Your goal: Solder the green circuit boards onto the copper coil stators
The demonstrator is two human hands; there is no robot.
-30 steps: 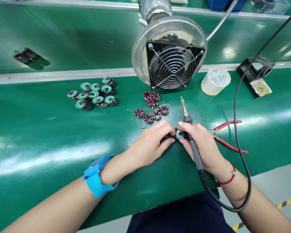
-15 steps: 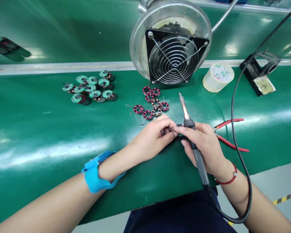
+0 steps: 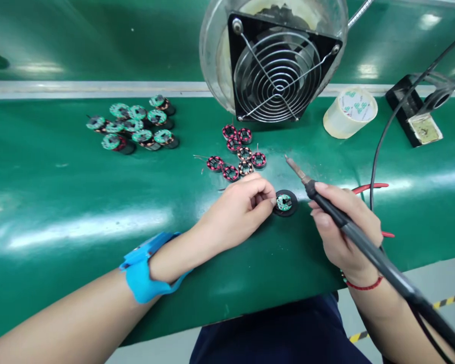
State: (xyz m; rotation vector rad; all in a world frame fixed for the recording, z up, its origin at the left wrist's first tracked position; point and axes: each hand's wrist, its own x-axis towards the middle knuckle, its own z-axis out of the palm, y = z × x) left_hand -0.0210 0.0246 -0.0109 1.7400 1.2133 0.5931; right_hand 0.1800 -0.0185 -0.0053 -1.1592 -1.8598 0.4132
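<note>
My left hand point(image 3: 246, 205) is closed in a pinch at the left edge of a small round green circuit board point(image 3: 284, 202), which sits on a black disc point(image 3: 288, 213). What lies right between the fingertips is mostly hidden. My right hand point(image 3: 347, 225) grips a soldering iron point(image 3: 337, 215), its tip pointing up and left, apart from the board. Just beyond my left hand lie several small ring-shaped coils point(image 3: 230, 173) with red or copper windings. Red-handled pliers point(image 3: 371, 187) lie partly behind my right hand.
A caged fan point(image 3: 278, 76) stands at the back. Right of it are a tape roll point(image 3: 349, 114) and a soldering iron stand point(image 3: 411, 108) with a sponge. Several motor-like parts topped with green boards point(image 3: 121, 141) stand at the left. The iron's cable point(image 3: 379, 141) hangs at the right.
My right hand has drawn back to the right from the board, and the iron has swung from near upright to a slant. The board and disc now show. My left hand stays there.
</note>
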